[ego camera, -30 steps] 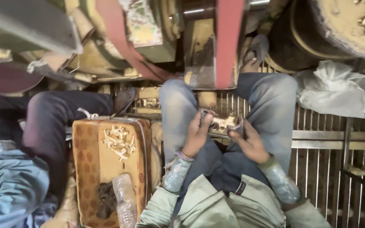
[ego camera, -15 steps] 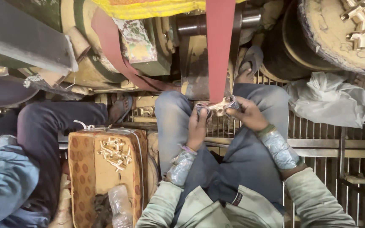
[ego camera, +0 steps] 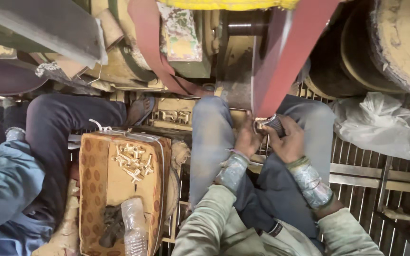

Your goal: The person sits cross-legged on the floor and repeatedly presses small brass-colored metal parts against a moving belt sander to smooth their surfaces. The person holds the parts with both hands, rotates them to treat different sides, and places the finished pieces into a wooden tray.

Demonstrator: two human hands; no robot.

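- Surroundings: we sit on a slatted metal grate (ego camera: 357,166), knees apart, facing a machine with a red belt (ego camera: 281,61) running diagonally down to our hands; the belt hides part of the machine behind it.
- To our right a crumpled white plastic bag (ego camera: 380,123) lies on the grate, below a large dusty wheel (ego camera: 399,42).
- To our left a patterned cardboard box (ego camera: 115,189) carries a pile of small brass pieces (ego camera: 131,161), too jumbled for us to count, plus one clear plastic bottle (ego camera: 134,227) lying near its close end.
- Beyond the box, another person's dark-trousered leg (ego camera: 58,142) and sandalled foot (ego camera: 141,110) reach toward the machine.
- Count: two hands of ours, one belt, one bag, one box, one bottle.
- Left hand (ego camera: 247,140) and right hand (ego camera: 288,140) are together between our knees, fingers closed on a small metal part (ego camera: 269,124) pressed at the belt's lower edge; both wrists wear taped wraps.
- Versus half a second ago: the hands have moved up from the lap to the belt; the part was then held clear of it. Box, bag and bottle are unchanged.
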